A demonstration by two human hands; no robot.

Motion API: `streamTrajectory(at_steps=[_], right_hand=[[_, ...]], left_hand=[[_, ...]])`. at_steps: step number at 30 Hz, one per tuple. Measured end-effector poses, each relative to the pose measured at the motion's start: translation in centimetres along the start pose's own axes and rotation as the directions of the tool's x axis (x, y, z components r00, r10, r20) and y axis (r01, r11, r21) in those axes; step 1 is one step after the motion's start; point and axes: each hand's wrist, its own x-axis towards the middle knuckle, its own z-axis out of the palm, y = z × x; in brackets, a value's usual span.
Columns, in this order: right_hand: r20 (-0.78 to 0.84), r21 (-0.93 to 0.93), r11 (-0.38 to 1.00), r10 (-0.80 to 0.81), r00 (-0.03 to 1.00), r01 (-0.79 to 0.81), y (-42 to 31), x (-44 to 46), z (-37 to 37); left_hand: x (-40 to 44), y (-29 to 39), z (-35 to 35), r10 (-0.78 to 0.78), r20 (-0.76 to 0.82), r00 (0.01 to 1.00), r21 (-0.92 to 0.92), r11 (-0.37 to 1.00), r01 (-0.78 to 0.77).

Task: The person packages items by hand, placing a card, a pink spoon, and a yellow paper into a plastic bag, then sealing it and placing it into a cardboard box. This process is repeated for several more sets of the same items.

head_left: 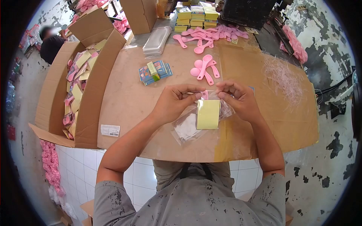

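Observation:
My left hand (178, 101) pinches the top left edge of a clear plastic bag, close to the handle end of a pink spoon (204, 95). A yellow card (208, 114) shows through the bag below it. At the bag's top right corner, the fingers of my right hand (239, 98) are closed on the plastic. Under the held bag lie more clear bags (187, 128). Beyond my hands is a small group of pink spoons (205, 67). A stack of blue cards (163, 71) with a small green and yellow pack on top sits to the left.
An open carton (90, 132) of filled packets stands at the left. Clear bags (157, 40), a pile of pink spoons (226, 33) and card stacks (197, 17) lie at the back. Pink shreds (284, 77) lie at the right. A person (52, 45) is at the far left.

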Motion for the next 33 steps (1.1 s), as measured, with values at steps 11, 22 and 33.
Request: streamTrajectory(at_steps=[11,22,33], right_hand=[[0.155,0.108,0.975,0.176,0.972,-0.194,-0.6,-0.1,0.0],[-0.099,-0.367,0.925,0.066,0.993,-0.098,-2.7,-0.5,-5.1],[-0.132,-0.830,0.532,0.103,0.986,-0.166,-1.0,-1.7,-10.6]], left_hand=[[0.3,0.4,0.2,0.146,-0.057,0.988,-0.107,0.983,-0.151],[1.2,3.7,-7.2,0.355,-0.649,0.673,-0.060,0.858,-0.510],[-0.4,-1.1,0.5,0.236,0.012,0.972,0.734,0.658,-0.168]])
